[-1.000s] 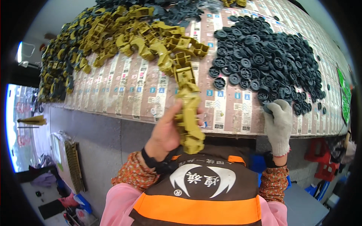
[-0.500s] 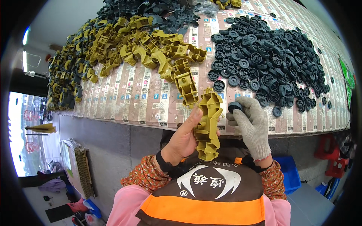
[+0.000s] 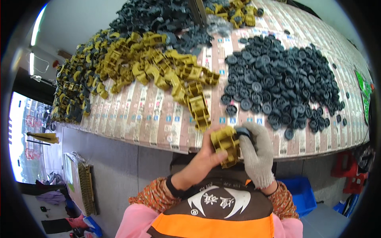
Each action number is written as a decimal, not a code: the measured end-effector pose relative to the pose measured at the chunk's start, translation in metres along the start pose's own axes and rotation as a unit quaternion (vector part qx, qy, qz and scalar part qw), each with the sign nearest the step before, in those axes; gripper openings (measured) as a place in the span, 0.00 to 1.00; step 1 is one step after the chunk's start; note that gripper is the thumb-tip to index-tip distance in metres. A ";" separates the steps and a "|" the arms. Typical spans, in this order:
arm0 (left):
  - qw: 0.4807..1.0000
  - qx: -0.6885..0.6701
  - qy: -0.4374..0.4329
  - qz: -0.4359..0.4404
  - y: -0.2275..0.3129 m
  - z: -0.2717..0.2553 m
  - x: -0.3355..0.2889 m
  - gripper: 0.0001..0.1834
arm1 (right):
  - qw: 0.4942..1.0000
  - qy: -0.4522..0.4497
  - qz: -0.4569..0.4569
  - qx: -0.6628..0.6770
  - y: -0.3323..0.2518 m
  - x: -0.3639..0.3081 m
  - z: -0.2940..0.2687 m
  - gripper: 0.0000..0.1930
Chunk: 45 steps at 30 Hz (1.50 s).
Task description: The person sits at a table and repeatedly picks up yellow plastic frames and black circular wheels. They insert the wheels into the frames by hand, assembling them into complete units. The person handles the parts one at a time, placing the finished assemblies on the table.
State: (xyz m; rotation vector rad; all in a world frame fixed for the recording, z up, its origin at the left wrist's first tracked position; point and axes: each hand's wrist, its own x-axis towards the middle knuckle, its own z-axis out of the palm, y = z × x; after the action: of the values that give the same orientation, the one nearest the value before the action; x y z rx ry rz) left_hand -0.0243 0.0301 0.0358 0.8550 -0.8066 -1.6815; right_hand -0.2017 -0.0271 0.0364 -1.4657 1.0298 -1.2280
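Note:
My bare left hand (image 3: 205,158) is closed around a yellow plastic toy vehicle body (image 3: 225,144), held just past the table's near edge. Its thumb presses on the lower part of the body. In a knitted grey-white glove, my right hand (image 3: 258,152) pinches a dark toy wheel (image 3: 243,132) against the upper right side of the body. The glove's fingers partly hide the wheel, so how far it sits on the body cannot be seen. Beyond my left hand, another yellow vehicle body (image 3: 198,113) lies on the table.
A big heap of dark wheels (image 3: 278,79) covers the table's right part. Yellow bodies (image 3: 147,59) spread across the left, with bodies bearing wheels (image 3: 71,87) at the far left. Dark plastic parts (image 3: 154,18) are piled behind. A blue bin (image 3: 297,194) stands below, at right.
My right hand has brought the wheel leftward to the yellow body. My left hand has turned the body, which now appears shortened. The view has shifted, so the table sits lower.

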 end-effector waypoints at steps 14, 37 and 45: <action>0.720 0.604 -0.151 0.305 0.006 -0.003 0.012 0.24 | 0.918 0.043 0.284 0.274 -0.002 0.014 -0.009 0.09; 0.992 -0.072 0.054 -0.084 -0.009 -0.004 0.008 0.29 | 0.993 0.001 0.109 0.037 0.002 0.014 -0.003 0.12; 0.996 -0.004 0.064 -0.066 -0.022 0.000 0.009 0.31 | 0.990 0.032 0.104 0.092 0.008 0.010 0.003 0.14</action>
State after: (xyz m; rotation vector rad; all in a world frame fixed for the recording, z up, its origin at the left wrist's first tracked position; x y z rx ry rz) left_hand -0.0368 0.0264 0.0154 1.0181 -0.6688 -1.7241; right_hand -0.1977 -0.0382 0.0303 -1.1535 1.0537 -1.1906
